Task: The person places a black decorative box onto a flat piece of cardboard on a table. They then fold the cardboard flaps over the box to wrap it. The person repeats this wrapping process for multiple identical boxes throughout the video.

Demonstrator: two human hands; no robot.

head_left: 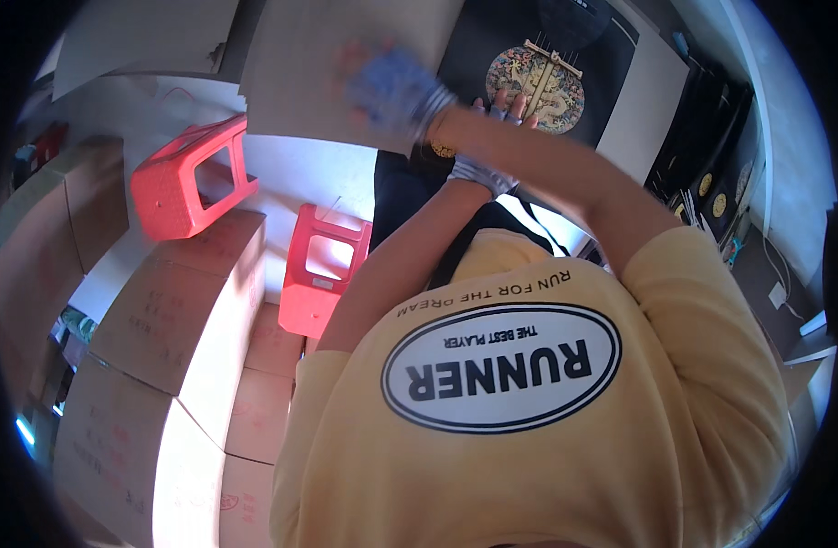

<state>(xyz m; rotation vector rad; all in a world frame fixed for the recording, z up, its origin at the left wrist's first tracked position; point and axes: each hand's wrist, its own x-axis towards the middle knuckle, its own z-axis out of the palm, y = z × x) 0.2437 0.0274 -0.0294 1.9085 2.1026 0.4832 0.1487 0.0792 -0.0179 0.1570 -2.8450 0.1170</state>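
My left hand [502,107], in a grey fingerless glove, lies with fingers stretched out on a black panel [611,57]. Under its fingertips is the edge of a round, colourful emblem [558,102] with gold-coloured bars across it. My right forearm crosses above the left wrist and hides part of that hand. Over to the left, my right hand [396,87], in a blue-grey glove, is over a grey-brown board [296,68]. Motion smears its fingers, so I cannot make out whether it holds anything.
Two red plastic stools [168,187] stand left of me, one [296,297] close by my left arm. Cardboard boxes [154,320] are stacked at the left. Black flat items with gold emblems [707,183] stand at the right, near a white cable [777,265].
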